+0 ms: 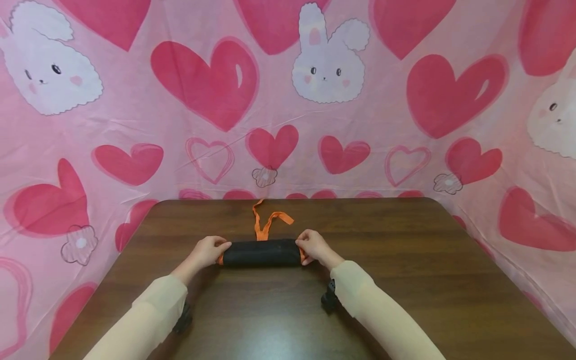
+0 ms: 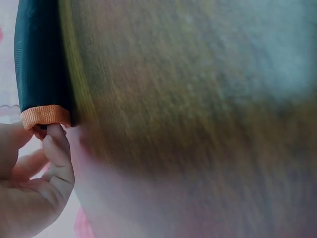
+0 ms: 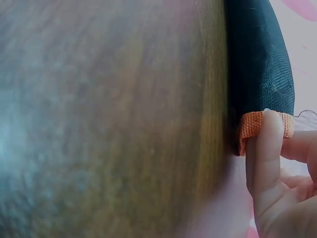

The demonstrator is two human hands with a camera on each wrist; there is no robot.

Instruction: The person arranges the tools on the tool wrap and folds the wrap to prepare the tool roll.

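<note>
A black fabric roll [image 1: 262,253] with orange edging at both ends lies crosswise on the brown table. From its far side two orange tie straps [image 1: 262,231] trail toward the back edge. My left hand [image 1: 207,250] pinches the roll's left end; in the left wrist view that thumb and a finger sit at the orange edging [image 2: 47,116]. At the right end, my right hand [image 1: 313,246] holds the roll, and in the right wrist view a finger [image 3: 270,141] lies over the orange trim [image 3: 251,124]. What is inside the roll is hidden.
The wood-grain table [image 1: 382,235] reaches back to a pink cloth [image 1: 279,115] printed with hearts and rabbits. This cloth also hangs along the left and right sides. Dark wrist cameras [image 1: 330,298] sit under both cream sleeves [image 1: 373,295].
</note>
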